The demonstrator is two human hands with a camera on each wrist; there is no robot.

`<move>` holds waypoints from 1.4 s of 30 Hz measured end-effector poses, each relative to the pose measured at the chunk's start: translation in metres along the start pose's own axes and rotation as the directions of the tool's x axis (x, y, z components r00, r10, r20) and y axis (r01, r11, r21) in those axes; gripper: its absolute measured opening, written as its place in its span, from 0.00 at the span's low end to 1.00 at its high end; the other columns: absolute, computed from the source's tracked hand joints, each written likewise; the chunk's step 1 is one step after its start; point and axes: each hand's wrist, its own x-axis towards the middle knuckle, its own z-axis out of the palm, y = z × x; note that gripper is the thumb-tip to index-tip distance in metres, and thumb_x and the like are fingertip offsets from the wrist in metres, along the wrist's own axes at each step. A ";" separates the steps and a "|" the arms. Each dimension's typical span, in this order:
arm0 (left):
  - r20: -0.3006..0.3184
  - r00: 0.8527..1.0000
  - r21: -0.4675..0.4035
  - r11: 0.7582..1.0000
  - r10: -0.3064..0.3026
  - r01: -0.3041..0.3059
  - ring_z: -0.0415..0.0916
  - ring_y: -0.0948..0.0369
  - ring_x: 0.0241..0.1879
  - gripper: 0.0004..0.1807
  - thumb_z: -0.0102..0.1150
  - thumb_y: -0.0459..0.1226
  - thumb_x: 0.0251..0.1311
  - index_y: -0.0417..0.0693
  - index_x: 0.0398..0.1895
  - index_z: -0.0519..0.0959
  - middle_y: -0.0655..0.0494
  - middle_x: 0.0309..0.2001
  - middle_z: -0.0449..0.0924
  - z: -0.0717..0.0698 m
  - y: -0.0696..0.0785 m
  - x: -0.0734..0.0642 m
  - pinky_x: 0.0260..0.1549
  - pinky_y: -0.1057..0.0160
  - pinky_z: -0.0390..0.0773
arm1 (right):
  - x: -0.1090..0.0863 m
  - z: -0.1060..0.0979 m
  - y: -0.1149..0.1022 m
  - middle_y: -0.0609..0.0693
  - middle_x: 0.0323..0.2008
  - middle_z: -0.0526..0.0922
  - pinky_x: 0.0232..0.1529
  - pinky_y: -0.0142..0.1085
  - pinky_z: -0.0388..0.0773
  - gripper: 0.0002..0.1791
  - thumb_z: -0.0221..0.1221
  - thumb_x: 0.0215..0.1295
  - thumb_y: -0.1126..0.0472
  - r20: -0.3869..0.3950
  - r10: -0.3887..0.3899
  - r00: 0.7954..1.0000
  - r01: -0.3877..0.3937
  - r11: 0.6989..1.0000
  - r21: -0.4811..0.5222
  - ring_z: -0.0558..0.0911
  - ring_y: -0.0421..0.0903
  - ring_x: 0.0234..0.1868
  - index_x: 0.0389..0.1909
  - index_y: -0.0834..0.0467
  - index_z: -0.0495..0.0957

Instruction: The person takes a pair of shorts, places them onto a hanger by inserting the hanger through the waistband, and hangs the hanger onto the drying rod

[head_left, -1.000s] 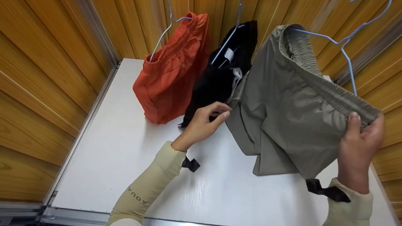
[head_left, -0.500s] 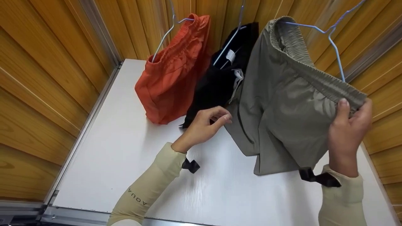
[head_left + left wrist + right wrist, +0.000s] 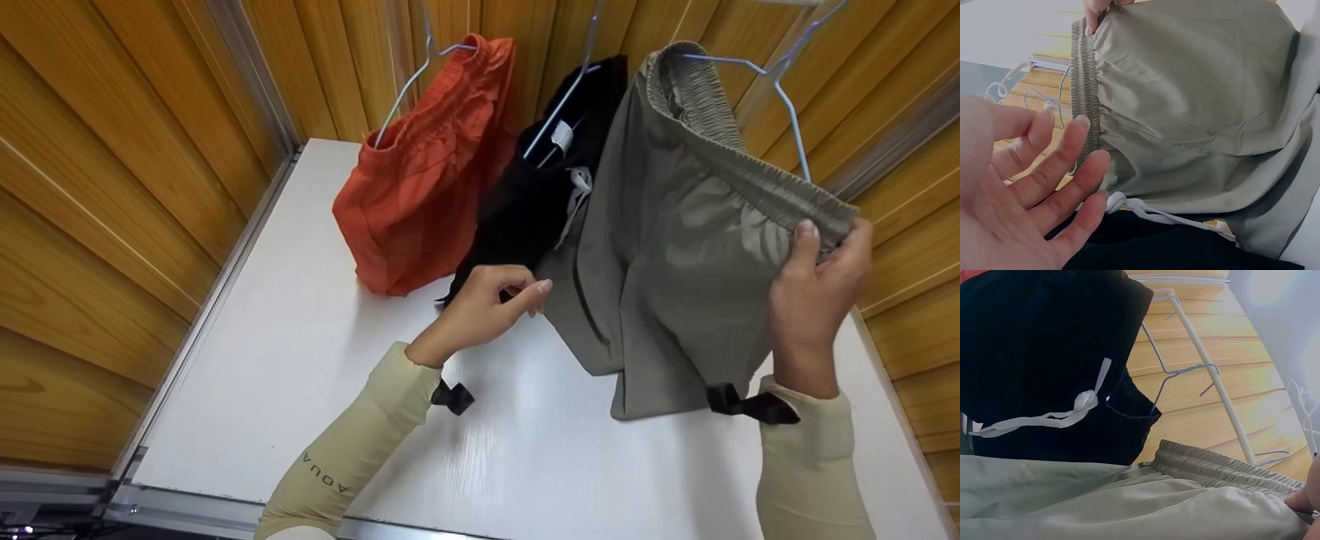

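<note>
My right hand (image 3: 817, 300) pinches the elastic waistband of the grey-green shorts (image 3: 697, 285) at its near end, thumb on the outer face. These shorts hang from a bluish wire hanger (image 3: 791, 124), their waist spread into a loop. My left hand (image 3: 487, 304) holds nothing, fingers loosely bent, beside the left leg of the shorts. In the left wrist view its relaxed fingers (image 3: 1075, 174) overlap the waistband. Black shorts (image 3: 532, 210) with a white knotted drawstring (image 3: 1084, 402) hang just left of the grey-green pair. Orange-red shorts (image 3: 420, 195) hang further left.
A white board (image 3: 300, 390) lies below the clothes, with a metal rail along its front edge. Wood-slat walls (image 3: 97, 225) stand at the left, back and right. A pale rod (image 3: 1207, 360) carries the hangers in the right wrist view.
My right hand has moved left and upward with the waistband of the grey-green shorts, and their hanger has shifted left. The left hand has stayed nearly in place, its fingers curling slightly.
</note>
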 end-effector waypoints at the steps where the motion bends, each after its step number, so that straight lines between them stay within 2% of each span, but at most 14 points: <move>1: 0.000 1.000 0.001 1.000 0.003 -0.003 0.74 0.65 0.26 0.19 0.55 0.40 0.68 0.43 0.18 0.78 0.55 0.24 0.80 0.000 0.000 0.000 0.31 0.63 0.77 | 0.000 0.001 0.001 0.40 0.42 0.76 0.49 0.29 0.69 0.10 0.51 0.70 0.66 -0.003 -0.001 1.000 0.001 1.000 -0.005 0.75 0.37 0.47 0.49 0.55 0.73; 10: 0.025 1.000 0.012 1.000 0.015 -0.015 0.75 0.64 0.28 0.16 0.54 0.41 0.68 0.42 0.25 0.82 0.52 0.27 0.82 -0.002 0.000 -0.003 0.32 0.64 0.77 | 0.007 0.003 0.007 0.39 0.43 0.75 0.52 0.30 0.70 0.10 0.50 0.71 0.64 -0.010 0.014 1.000 -0.015 0.998 -0.066 0.75 0.37 0.49 0.50 0.55 0.72; 22: 0.022 1.000 0.013 1.000 -0.022 0.022 0.73 0.64 0.27 0.14 0.55 0.41 0.68 0.47 0.25 0.82 0.57 0.26 0.80 -0.008 0.001 -0.006 0.31 0.67 0.75 | 0.010 0.005 0.025 0.37 0.43 0.73 0.51 0.28 0.66 0.11 0.51 0.70 0.63 0.017 -0.012 1.000 0.013 0.993 -0.114 0.72 0.35 0.48 0.51 0.56 0.72; 29: 0.006 1.000 0.014 1.000 -0.027 0.027 0.74 0.64 0.28 0.13 0.55 0.42 0.68 0.48 0.27 0.82 0.56 0.28 0.81 -0.014 0.006 -0.005 0.31 0.64 0.77 | 0.010 0.000 0.025 0.39 0.43 0.74 0.45 0.29 0.66 0.13 0.58 0.66 0.62 0.014 -0.004 1.000 0.005 0.999 -0.051 0.72 0.35 0.42 0.51 0.54 0.75; 33: -0.012 0.999 0.030 0.999 -0.035 0.035 0.77 0.65 0.31 0.11 0.55 0.42 0.68 0.49 0.31 0.83 0.56 0.31 0.83 -0.018 0.010 -0.005 0.32 0.65 0.78 | 0.005 -0.005 0.017 0.40 0.47 0.75 0.46 0.29 0.66 0.20 0.63 0.61 0.62 0.005 -0.011 1.000 0.011 0.999 -0.038 0.74 0.36 0.46 0.55 0.53 0.74; 35: -0.024 0.999 0.050 0.998 -0.035 0.036 0.78 0.66 0.33 0.10 0.56 0.43 0.67 0.49 0.34 0.83 0.57 0.33 0.84 -0.020 0.011 -0.006 0.36 0.65 0.79 | -0.002 -0.007 0.009 0.41 0.50 0.76 0.49 0.30 0.67 0.24 0.65 0.59 0.63 0.002 -0.038 0.999 0.038 0.999 -0.039 0.74 0.37 0.51 0.57 0.54 0.72; 38: -0.054 0.998 0.110 0.993 -0.033 0.038 0.77 0.68 0.37 0.10 0.56 0.44 0.67 0.50 0.37 0.82 0.60 0.34 0.84 -0.022 0.012 -0.008 0.42 0.66 0.78 | -0.013 -0.010 -0.003 0.43 0.55 0.76 0.55 0.30 0.67 0.26 0.66 0.58 0.62 -0.002 -0.122 0.993 0.121 0.991 -0.054 0.73 0.39 0.59 0.59 0.54 0.72; 40: -0.080 0.996 0.146 0.988 -0.030 0.041 0.76 0.69 0.38 0.10 0.56 0.45 0.67 0.50 0.38 0.82 0.61 0.35 0.83 -0.024 0.013 -0.009 0.43 0.67 0.77 | -0.021 -0.010 -0.012 0.47 0.57 0.76 0.59 0.31 0.67 0.25 0.65 0.58 0.64 -0.017 -0.200 0.980 0.200 0.980 -0.003 0.72 0.42 0.61 0.58 0.57 0.73; 42: -0.097 0.995 0.165 0.985 -0.031 0.046 0.77 0.70 0.39 0.10 0.56 0.45 0.67 0.50 0.40 0.82 0.61 0.37 0.83 -0.025 0.014 -0.011 0.44 0.69 0.77 | -0.028 -0.009 -0.019 0.52 0.57 0.77 0.60 0.33 0.67 0.23 0.65 0.57 0.67 -0.045 -0.290 0.956 0.293 0.952 0.088 0.73 0.46 0.61 0.55 0.62 0.75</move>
